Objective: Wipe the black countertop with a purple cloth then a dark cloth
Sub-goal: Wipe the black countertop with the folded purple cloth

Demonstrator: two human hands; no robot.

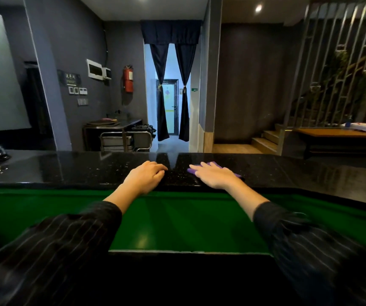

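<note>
Purple cloth (215,167) lies flat under the open right hand (215,176) near the tabletop (67,166) front edge — press evenly, overlap strokes; left hand (146,174) rests empty, fingers loosely curled.

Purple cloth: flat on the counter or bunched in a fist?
Flat. The purple cloth lies on the black countertop under the open right hand, showing past the spread fingers.

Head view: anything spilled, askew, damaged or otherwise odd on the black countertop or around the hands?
Nothing stands out. The black countertop looks glossy and unbroken, with no spill visible. The right hand lies flat on the purple cloth, and the left hand rests bare on the stone. No dark cloth is in view.
</note>
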